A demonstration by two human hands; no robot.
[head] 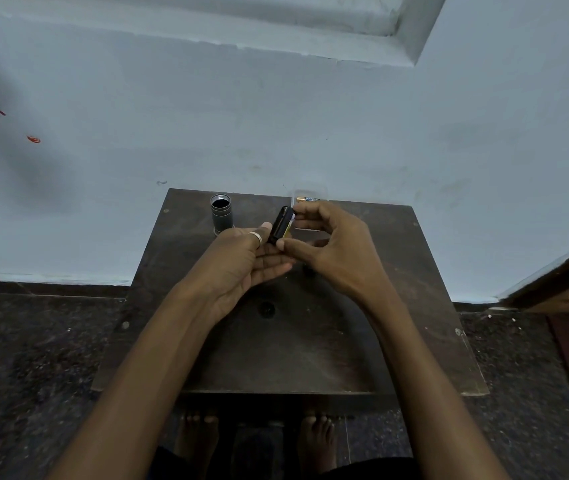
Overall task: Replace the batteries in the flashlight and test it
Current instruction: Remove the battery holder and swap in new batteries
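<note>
A black battery holder [280,225] with a yellow-marked battery in it is pinched between the thumb and fingers of my right hand [331,249]. My left hand [241,261] lies just beneath it, palm up, fingers straight, touching the holder's lower end. The dark flashlight body [221,213] stands upright on the table's far left, its threaded end open at the top. A clear pack with a copper-tipped battery [307,199] lies at the far edge behind my right hand.
The small dark wooden table [414,306] stands against a pale blue wall. A small dark round piece [266,308] lies near the table's middle. My bare feet show under the near edge. A wooden door edge [560,282] is at the right.
</note>
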